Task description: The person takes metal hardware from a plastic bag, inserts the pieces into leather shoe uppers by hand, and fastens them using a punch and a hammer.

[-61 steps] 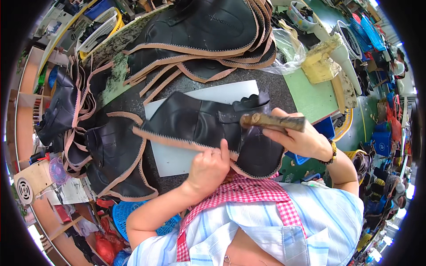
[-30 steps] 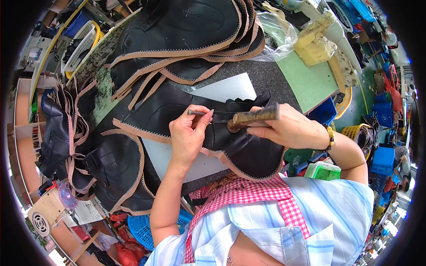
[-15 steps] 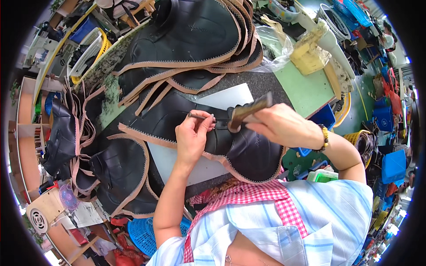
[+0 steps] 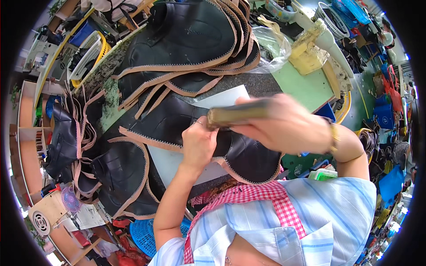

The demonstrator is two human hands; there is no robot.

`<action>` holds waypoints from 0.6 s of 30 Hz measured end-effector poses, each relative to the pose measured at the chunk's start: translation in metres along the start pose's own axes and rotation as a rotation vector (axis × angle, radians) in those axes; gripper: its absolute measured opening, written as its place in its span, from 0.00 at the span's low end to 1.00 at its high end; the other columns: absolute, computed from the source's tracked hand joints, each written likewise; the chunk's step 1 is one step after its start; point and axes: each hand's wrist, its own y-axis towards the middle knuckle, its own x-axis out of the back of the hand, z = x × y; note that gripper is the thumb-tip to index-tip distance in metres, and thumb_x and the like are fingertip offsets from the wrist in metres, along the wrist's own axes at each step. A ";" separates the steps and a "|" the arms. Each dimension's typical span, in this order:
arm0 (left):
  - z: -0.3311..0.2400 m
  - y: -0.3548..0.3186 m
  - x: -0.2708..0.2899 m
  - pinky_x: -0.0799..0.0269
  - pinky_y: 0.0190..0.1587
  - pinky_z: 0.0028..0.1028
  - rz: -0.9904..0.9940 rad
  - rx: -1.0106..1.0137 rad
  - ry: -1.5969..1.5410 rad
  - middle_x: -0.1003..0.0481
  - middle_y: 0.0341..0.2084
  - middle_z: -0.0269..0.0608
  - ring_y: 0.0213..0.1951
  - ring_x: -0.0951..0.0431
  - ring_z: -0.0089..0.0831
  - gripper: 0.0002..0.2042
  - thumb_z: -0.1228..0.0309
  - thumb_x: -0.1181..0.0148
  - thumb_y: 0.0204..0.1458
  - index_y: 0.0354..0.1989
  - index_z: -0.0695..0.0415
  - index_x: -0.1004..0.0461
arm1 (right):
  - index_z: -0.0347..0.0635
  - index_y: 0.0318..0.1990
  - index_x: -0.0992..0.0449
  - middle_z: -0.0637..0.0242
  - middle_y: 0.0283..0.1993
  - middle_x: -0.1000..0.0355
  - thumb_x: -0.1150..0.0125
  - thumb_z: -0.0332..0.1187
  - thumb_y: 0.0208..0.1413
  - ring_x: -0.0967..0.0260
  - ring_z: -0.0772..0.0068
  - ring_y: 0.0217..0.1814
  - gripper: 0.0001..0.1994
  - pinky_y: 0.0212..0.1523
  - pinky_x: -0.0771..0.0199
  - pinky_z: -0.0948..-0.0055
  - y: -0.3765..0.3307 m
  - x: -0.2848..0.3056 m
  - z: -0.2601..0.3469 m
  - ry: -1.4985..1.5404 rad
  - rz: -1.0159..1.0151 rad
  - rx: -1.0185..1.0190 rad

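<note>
The bench [image 4: 306,86] takes up most of the view, so that gets covered first: green top on the right side, darker and speckled toward the middle. It's pretty much buried under a big stack [image 4: 191,40] of black leather pieces with tan zigzag-stitched edges, fanned out across the far half. More of the same pieces [image 4: 66,142] are draped over the left edge of the bench.

Closer in, one black piece [image 4: 173,122] is laid flat on a white board [image 4: 171,162], which pokes out both above and below it. That piece is where the work is, right in the middle of the view, just in front of the person's chest.

A checked red-and-white apron [image 4: 262,195] is worn over a light blue striped shirt [image 4: 328,208]. A clear plastic bag [image 4: 270,44] and a yellowish lump [image 4: 306,55] are seen at the far right of the bench, well apart from the hands.

The right hand [image 4: 288,126] is closed around a brown wooden tool [image 4: 237,114], held roughly level just above the piece; it's motion-blurred, so the tool's head can't be made out. The left hand [image 4: 199,144] is pressed down on the piece with fingers curled, pinching at something small right by the tool's end; what exactly is pinched can't be told.
</note>
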 end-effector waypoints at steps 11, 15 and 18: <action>-0.008 0.004 0.002 0.23 0.34 0.21 0.044 0.423 -0.706 0.22 0.27 0.37 0.30 0.20 0.21 0.03 0.76 0.40 0.57 0.35 0.63 0.26 | 0.34 0.36 0.28 0.48 0.21 0.30 0.44 0.38 0.60 0.29 0.44 0.26 0.13 0.28 0.29 0.53 -0.039 -0.053 -0.035 0.150 0.082 -0.217; -0.003 0.002 -0.010 0.23 0.33 0.22 0.048 0.446 -0.712 0.21 0.24 0.35 0.29 0.20 0.21 0.03 0.76 0.39 0.56 0.34 0.62 0.25 | 0.33 0.35 0.30 0.49 0.21 0.30 0.44 0.39 0.60 0.28 0.44 0.26 0.14 0.27 0.29 0.53 -0.037 -0.054 -0.037 0.137 0.124 -0.230; -0.001 0.003 -0.011 0.23 0.33 0.20 0.055 0.468 -0.739 0.21 0.24 0.35 0.28 0.20 0.20 0.03 0.76 0.39 0.56 0.34 0.62 0.25 | 0.33 0.36 0.30 0.49 0.21 0.30 0.45 0.39 0.61 0.28 0.44 0.26 0.14 0.27 0.29 0.53 -0.035 -0.055 -0.039 0.172 0.101 -0.209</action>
